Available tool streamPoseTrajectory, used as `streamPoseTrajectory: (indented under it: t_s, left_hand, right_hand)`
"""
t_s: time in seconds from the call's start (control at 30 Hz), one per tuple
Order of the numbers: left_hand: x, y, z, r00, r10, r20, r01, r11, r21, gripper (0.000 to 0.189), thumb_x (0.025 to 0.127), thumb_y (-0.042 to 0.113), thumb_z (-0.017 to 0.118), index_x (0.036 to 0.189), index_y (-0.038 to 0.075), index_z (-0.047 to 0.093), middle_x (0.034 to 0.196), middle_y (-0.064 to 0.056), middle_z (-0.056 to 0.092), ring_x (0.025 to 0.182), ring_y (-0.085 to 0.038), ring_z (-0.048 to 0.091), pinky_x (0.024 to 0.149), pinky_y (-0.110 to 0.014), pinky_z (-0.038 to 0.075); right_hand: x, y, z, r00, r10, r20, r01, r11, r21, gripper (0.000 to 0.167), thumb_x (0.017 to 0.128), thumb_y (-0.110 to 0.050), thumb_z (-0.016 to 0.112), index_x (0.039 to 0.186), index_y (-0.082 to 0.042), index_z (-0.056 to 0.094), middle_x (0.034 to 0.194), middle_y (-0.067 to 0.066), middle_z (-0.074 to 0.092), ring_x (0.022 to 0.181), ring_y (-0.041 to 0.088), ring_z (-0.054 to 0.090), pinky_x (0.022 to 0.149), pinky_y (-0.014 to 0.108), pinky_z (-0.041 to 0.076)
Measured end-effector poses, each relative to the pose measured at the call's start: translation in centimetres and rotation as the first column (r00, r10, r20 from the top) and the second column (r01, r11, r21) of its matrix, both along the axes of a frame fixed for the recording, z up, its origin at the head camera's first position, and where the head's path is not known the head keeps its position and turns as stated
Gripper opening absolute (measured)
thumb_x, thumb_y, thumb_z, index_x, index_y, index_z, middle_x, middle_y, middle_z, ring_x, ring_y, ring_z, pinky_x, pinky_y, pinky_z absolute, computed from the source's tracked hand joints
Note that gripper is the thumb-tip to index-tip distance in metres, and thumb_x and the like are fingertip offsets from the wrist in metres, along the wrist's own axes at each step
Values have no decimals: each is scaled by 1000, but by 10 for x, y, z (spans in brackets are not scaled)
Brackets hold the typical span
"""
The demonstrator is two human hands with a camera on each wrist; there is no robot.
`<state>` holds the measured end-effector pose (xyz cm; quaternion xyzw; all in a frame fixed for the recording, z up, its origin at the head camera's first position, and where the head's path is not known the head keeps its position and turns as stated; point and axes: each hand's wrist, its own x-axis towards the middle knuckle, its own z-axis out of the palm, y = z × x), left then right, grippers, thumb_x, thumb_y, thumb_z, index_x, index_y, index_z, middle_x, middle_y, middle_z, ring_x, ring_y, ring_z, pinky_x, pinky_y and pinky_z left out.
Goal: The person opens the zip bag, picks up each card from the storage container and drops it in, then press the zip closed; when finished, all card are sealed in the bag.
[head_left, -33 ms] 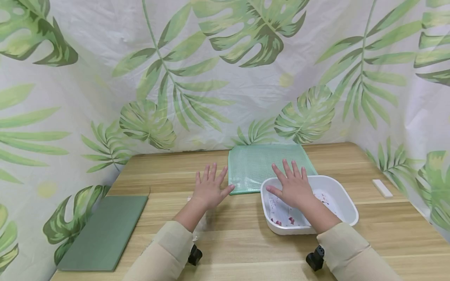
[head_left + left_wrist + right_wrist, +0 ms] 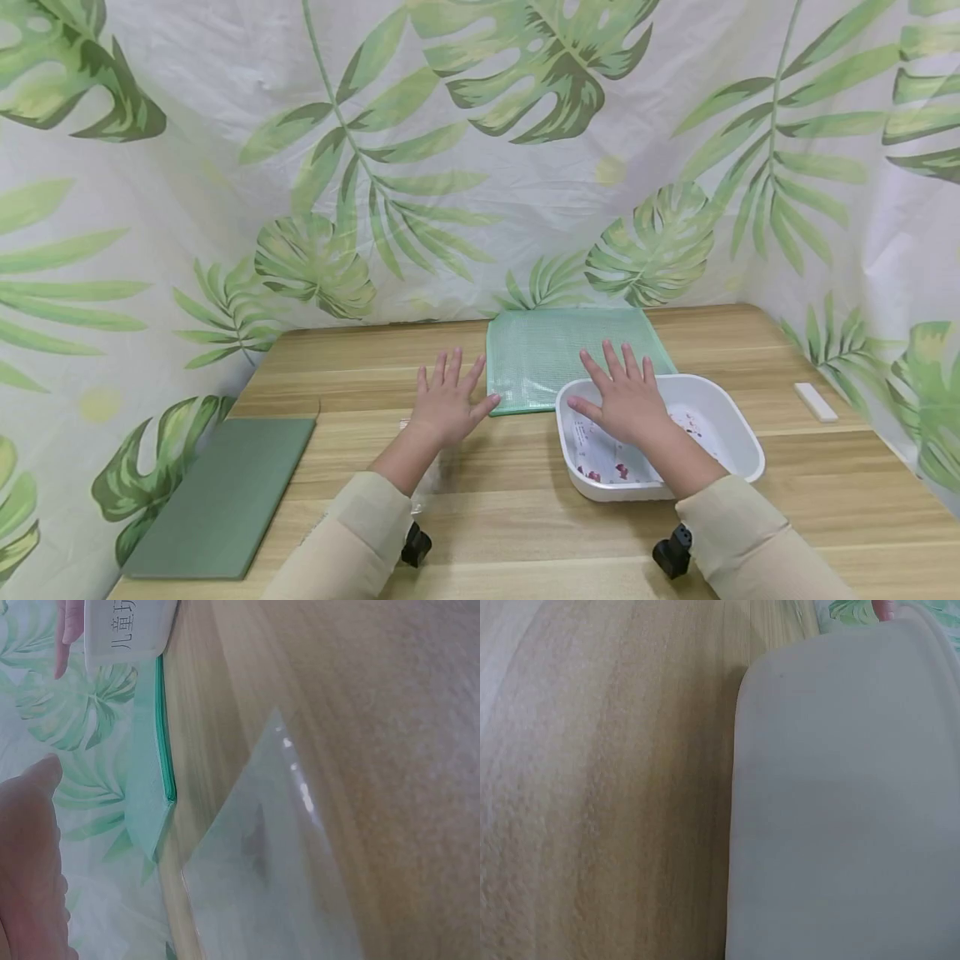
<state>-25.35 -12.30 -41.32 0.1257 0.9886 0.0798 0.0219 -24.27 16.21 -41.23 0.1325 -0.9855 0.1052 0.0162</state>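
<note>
My left hand [image 2: 444, 408] is held with fingers spread above the table, holding nothing. Below its wrist lies a clear plastic bag [image 2: 270, 877], largely hidden by the arm in the head view. Over a white plastic basin [image 2: 738, 433] hovers my right hand [image 2: 630, 404], its fingers spread too and nothing in them. White packets with a red floral print [image 2: 618, 467] lie inside the basin, partly covered by the hand and forearm. Behind both hands a green mesh zip pouch [image 2: 555, 350] lies flat; the basin's back left corner overlaps its front edge.
A flat dark green board [image 2: 225, 492] lies at the table's left edge. Near the right edge is a small white bar [image 2: 815, 402]. A leaf-patterned curtain [image 2: 450, 167] hangs behind and along the sides of the wooden table [image 2: 525, 542].
</note>
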Motion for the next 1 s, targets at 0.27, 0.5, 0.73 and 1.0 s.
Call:
streamPoseTrajectory:
  t_s: [0.27, 0.5, 0.73, 1.0]
  left_hand:
    - [2, -9, 3, 1000, 15, -25, -13, 997, 80, 74, 99, 60, 35, 159, 23, 13, 165, -17, -1, 152, -38, -4, 119, -63, 0]
    - [7, -35, 10, 993, 84, -83, -48, 929, 367, 70, 102, 47, 40, 156, 7, 21, 162, -24, 9, 150, -43, 4, 119, -62, 10]
    - [21, -65, -1, 980, 194, -34, -141, 808, 572, 63, 102, 38, 47, 149, -1, 34, 159, -23, 20, 146, -45, 22, 113, -63, 28]
    - [30, -87, -20, 962, 272, 6, -196, 680, 706, 54, 102, 32, 49, 145, 0, 42, 152, -21, 37, 138, -44, 36, 111, -57, 36]
  right_hand:
    - [0, -3, 0, 1000, 12, -12, -12, 998, -56, 79, 96, -58, 47, 157, -17, 20, 163, 23, 7, 149, 47, -1, 118, 66, 1]
    - [7, -26, 11, 996, 34, -82, -54, 965, -255, 72, 96, -44, 55, 154, -8, 29, 160, 24, 20, 148, 43, 20, 118, 59, 22]
    - [20, -68, 22, 995, 59, -81, -89, 896, -434, 61, 96, -36, 58, 147, -7, 42, 154, 21, 37, 142, 40, 35, 112, 56, 35]
    - [28, -111, 18, 986, 111, -127, -163, 820, -548, 53, 94, -28, 62, 140, -4, 50, 145, 18, 50, 137, 35, 44, 113, 50, 36]
